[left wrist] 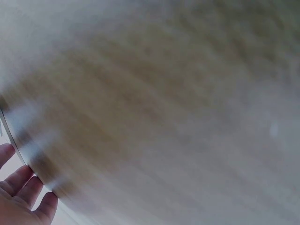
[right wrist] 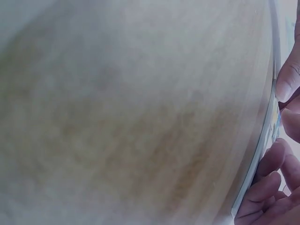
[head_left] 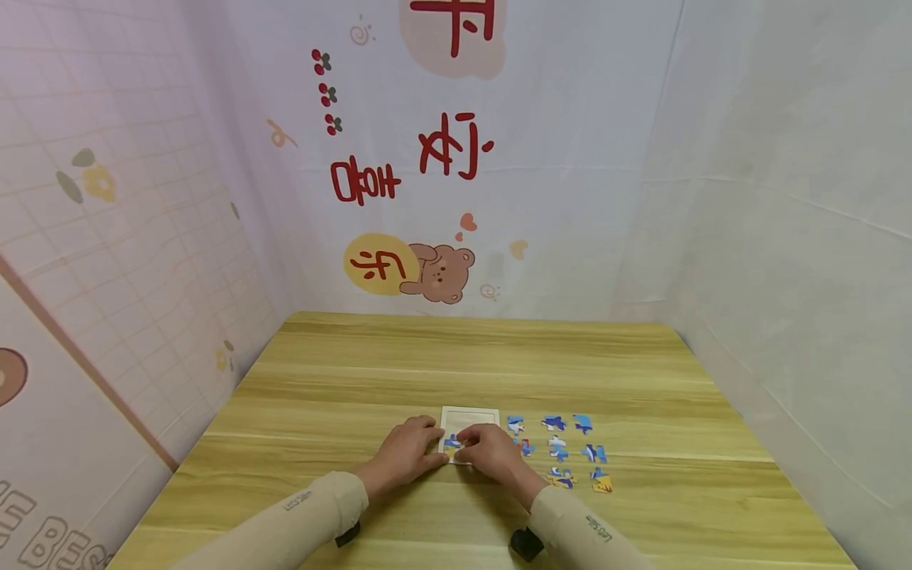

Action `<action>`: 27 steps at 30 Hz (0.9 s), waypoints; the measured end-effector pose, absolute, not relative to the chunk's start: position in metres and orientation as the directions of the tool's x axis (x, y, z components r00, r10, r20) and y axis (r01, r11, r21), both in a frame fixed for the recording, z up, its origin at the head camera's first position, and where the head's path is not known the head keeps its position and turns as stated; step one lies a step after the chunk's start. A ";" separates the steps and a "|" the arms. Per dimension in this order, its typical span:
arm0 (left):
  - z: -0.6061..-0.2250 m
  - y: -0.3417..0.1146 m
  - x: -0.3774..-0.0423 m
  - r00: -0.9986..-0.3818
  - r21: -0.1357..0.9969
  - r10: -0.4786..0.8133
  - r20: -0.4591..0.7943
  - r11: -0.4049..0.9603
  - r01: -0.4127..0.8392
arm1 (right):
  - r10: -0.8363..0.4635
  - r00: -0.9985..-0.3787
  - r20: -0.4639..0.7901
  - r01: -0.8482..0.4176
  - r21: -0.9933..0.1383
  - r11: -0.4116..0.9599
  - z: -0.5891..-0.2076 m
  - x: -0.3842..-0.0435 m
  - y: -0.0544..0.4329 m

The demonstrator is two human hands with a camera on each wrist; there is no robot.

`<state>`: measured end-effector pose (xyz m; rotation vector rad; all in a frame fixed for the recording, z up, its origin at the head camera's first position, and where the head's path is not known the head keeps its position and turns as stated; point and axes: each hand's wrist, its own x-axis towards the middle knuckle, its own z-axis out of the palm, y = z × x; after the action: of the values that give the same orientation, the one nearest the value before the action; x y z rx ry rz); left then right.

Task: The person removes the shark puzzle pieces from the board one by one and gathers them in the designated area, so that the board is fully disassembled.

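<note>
In the head view a small white puzzle tray lies on the table, with blue and yellow puzzle pieces in its near left corner. My left hand rests at the tray's left side, its fingertips on the edge in the left wrist view. Over the tray's near part is my right hand, thumb and fingers bent together at the pieces in that corner. It seems to pinch a puzzle piece, mostly hidden by the fingers. The right wrist view shows curled fingers at the tray's edge.
Several loose puzzle pieces lie spread to the right of the tray, one partly behind the right hand. The wooden table is bounded by a printed cloth wall at the back and cloth at both sides.
</note>
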<state>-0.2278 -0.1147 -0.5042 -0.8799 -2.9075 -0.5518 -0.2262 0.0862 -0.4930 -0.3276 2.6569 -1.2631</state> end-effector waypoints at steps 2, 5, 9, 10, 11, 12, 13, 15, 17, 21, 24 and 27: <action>-0.505 -0.115 -0.228 -0.836 0.320 0.527 0.153 0.774 0.547 | -0.271 -0.960 -0.075 -0.109 -0.791 0.602 -0.493 -0.226 0.086; -0.506 -0.115 -0.228 -0.833 0.317 0.530 0.160 0.771 0.552 | -0.280 -0.957 -0.073 -0.112 -0.798 0.592 -0.493 -0.227 0.086; -0.505 -0.115 -0.227 -0.830 0.323 0.531 0.171 0.766 0.556 | -0.304 -0.951 -0.064 -0.125 -0.818 0.562 -0.495 -0.229 0.086; -0.505 -0.115 -0.227 -0.828 0.322 0.532 0.175 0.764 0.559 | -0.308 -0.949 -0.061 -0.127 -0.824 0.552 -0.495 -0.229 0.085; -0.505 -0.115 -0.227 -0.828 0.322 0.532 0.177 0.763 0.560 | -0.312 -0.949 -0.056 -0.129 -0.830 0.542 -0.495 -0.229 0.085; -0.505 -0.115 -0.227 -0.828 0.322 0.532 0.178 0.763 0.560 | -0.315 -0.948 -0.045 -0.138 -0.833 0.535 -0.495 -0.229 0.084; -0.506 -0.115 -0.227 -0.827 0.320 0.532 0.181 0.763 0.561 | -0.314 -0.949 -0.040 -0.140 -0.835 0.532 -0.495 -0.229 0.084; -0.506 -0.115 -0.227 -0.827 0.320 0.531 0.185 0.763 0.561 | -0.313 -0.949 -0.025 -0.150 -0.839 0.523 -0.495 -0.228 0.083; -0.507 -0.115 -0.227 -0.828 0.320 0.528 0.186 0.765 0.559 | -0.310 -0.951 -0.011 -0.159 -0.840 0.519 -0.495 -0.228 0.082; -0.507 -0.115 -0.228 -0.830 0.318 0.526 0.184 0.768 0.556 | -0.299 -0.954 0.001 -0.160 -0.846 0.508 -0.496 -0.227 0.081; -0.508 -0.114 -0.228 -0.833 0.312 0.524 0.176 0.773 0.552 | -0.298 -0.955 0.008 -0.166 -0.845 0.508 -0.497 -0.227 0.081; -0.508 -0.114 -0.228 -0.833 0.302 0.525 0.176 0.776 0.553 | -0.308 -0.951 0.021 -0.187 -0.833 0.521 -0.497 -0.226 0.081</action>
<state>-0.2283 -0.1142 -0.5078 -0.8770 -2.8837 -0.5297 -0.2263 0.0807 -0.4974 -0.4299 2.6254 -1.4140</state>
